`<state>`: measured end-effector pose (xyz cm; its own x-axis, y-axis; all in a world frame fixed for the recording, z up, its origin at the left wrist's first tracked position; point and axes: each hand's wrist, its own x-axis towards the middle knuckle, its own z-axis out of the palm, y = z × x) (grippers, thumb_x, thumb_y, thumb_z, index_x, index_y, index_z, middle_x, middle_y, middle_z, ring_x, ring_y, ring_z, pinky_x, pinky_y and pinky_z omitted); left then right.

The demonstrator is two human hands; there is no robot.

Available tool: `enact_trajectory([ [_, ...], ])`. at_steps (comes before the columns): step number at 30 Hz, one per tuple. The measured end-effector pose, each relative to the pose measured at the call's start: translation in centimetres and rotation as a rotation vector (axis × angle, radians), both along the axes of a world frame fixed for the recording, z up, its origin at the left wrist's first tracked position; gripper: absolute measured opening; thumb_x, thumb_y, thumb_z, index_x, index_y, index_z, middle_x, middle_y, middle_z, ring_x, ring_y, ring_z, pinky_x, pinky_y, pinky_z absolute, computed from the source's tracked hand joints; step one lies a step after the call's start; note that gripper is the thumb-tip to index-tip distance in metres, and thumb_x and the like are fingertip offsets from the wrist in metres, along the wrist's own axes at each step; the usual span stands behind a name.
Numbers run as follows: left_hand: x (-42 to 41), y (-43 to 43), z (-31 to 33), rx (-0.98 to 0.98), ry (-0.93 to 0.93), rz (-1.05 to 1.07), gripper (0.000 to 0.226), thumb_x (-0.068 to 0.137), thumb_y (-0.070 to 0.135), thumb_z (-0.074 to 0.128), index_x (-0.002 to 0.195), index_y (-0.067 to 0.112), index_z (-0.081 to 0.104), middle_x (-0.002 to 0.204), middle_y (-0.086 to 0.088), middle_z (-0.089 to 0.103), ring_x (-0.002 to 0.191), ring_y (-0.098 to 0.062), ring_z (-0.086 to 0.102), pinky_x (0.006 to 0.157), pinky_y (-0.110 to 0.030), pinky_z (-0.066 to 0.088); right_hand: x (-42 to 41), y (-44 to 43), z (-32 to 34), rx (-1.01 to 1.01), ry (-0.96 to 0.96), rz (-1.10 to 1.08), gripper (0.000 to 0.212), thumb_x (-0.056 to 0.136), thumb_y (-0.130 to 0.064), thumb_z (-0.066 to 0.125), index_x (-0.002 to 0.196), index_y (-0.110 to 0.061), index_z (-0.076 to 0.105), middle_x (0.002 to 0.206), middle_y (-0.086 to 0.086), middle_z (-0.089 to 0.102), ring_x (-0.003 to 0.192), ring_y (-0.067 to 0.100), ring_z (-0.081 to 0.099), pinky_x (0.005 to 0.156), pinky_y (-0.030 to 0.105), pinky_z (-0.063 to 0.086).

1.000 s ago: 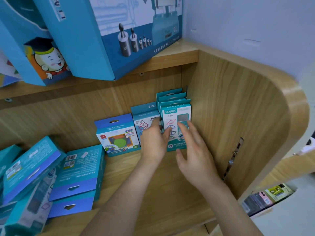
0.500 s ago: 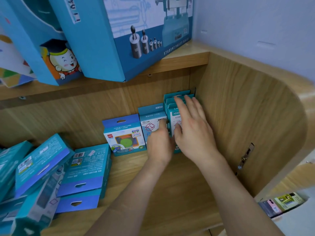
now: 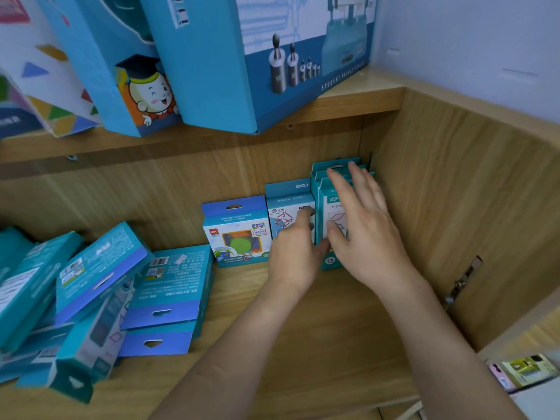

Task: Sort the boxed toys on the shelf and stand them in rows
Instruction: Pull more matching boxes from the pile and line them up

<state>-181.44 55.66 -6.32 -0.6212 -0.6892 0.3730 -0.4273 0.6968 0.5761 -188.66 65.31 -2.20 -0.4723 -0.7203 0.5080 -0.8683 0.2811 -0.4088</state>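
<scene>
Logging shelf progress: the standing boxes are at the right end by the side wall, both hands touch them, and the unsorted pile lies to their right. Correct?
No. The head view shows the unsorted pile to their left. The rest holds: standing boxes at the right end by the side wall, left hand and right hand touching them.

A second ago the right hand (image 3: pixel 363 237) lay low on the face of the front teal box (image 3: pixel 328 204), fingertips near its middle. It has since climbed, and its straight fingers now spread across the tops of the teal row while the thumb rests on the front box's face. The left hand (image 3: pixel 295 256) has slid a little to the left, off the seam between the boxes, and its forefinger now touches the upper right of the white-fronted box (image 3: pixel 285 213). The view has swung slightly left.
</scene>
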Motion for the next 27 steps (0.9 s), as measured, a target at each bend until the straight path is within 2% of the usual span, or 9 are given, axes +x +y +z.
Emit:
enact_trajectory([
  [2,0.9,-0.1,-0.2,-0.02,0.045,0.003,0.042,0.083,0.028,0.067,0.123,0.02,0.055,0.108,-0.002,0.07,0.095,-0.023,0.067,0.078,-0.034,0.052,-0.1,0.5,0.0,-0.022,-0.002,0.02,0.071,0.09,-0.011,0.056,0.149,-0.025,0.02,0.158,0.005,0.014,0.145,0.02,0.008,0.114,0.031,0.011],
  [6,3.6,0.4,-0.4,-0.045,0.16,-0.074,0.017,0.082,0.01,0.062,0.095,0.02,0.068,0.094,0.005,0.071,0.082,-0.012,0.066,0.074,-0.031,0.052,0.0,1.2,0.1,-0.055,-0.018,0.044,0.068,0.09,-0.011,0.056,0.148,-0.023,0.022,0.156,0.004,0.021,0.143,0.019,0.016,0.112,0.027,0.015],
  [12,9.7,1.4,-1.7,-0.063,0.239,-0.085,0.02,0.077,0.006,0.054,0.082,0.019,0.069,0.087,0.012,0.069,0.081,-0.005,0.063,0.072,-0.028,0.053,0.7,1.8,-0.6,-0.098,-0.024,0.05,0.061,0.088,-0.01,0.059,0.143,-0.019,0.035,0.15,0.005,0.033,0.136,0.022,0.031,0.107,0.029,0.026],
  [15,12.6,0.8,-2.4,-0.094,0.146,-0.042,0.025,0.075,0.003,0.056,0.088,0.02,0.067,0.095,0.012,0.067,0.09,-0.006,0.062,0.078,-0.026,0.051,1.9,2.1,-1.1,-0.114,-0.06,0.064,0.059,0.088,-0.01,0.059,0.142,-0.02,0.037,0.149,0.001,0.033,0.136,0.017,0.03,0.107,0.023,0.023],
  [18,15.4,0.1,-2.9,-0.146,-0.072,0.025,0.047,0.07,0.001,0.061,0.111,0.022,0.062,0.122,0.007,0.06,0.113,-0.013,0.051,0.097,-0.02,0.037,4.5,1.5,-2.4,-0.097,-0.123,0.16,0.061,0.088,-0.009,0.059,0.143,-0.023,0.037,0.15,-0.003,0.031,0.137,0.011,0.025,0.107,0.008,0.011],
  [21,18.3,-1.0,-4.2,-0.164,-0.339,0.15,0.067,0.074,0.021,0.063,0.137,0.02,0.044,0.148,0.0,0.039,0.135,-0.02,0.034,0.112,-0.035,0.029,7.1,0.5,-4.6,-0.055,-0.196,0.28,0.065,0.085,-0.007,0.062,0.142,-0.024,0.038,0.151,-0.002,0.031,0.138,0.011,0.026,0.107,0.003,0.006],
  [23,19.9,-1.6,-5.3,-0.184,-0.501,0.256,0.073,0.075,0.033,0.058,0.142,0.016,0.038,0.15,-0.008,0.036,0.138,-0.028,0.034,0.111,-0.044,0.032,8.2,-0.2,-5.8,-0.021,-0.231,0.325,0.067,0.084,-0.009,0.063,0.142,-0.026,0.037,0.152,-0.001,0.031,0.138,0.013,0.027,0.107,0.003,0.005],
  [25,20.9,-2.0,-6.4,-0.263,-0.561,0.289,0.069,0.072,0.026,0.056,0.138,0.013,0.042,0.143,-0.016,0.045,0.13,-0.032,0.046,0.103,-0.047,0.04,9.1,-0.6,-6.7,0.005,-0.268,0.347,0.066,0.084,-0.011,0.062,0.143,-0.027,0.036,0.152,-0.003,0.031,0.138,0.012,0.027,0.106,0.002,0.005],
  [27,21.5,-2.4,-7.3,-0.339,-0.509,0.281,0.064,0.072,0.011,0.049,0.136,0.014,0.044,0.139,-0.015,0.05,0.125,-0.032,0.051,0.099,-0.045,0.044,10.1,-0.8,-7.4,0.019,-0.312,0.371,0.064,0.084,-0.015,0.06,0.143,-0.025,0.037,0.151,-0.003,0.031,0.138,0.009,0.026,0.107,0.002,0.006],
])
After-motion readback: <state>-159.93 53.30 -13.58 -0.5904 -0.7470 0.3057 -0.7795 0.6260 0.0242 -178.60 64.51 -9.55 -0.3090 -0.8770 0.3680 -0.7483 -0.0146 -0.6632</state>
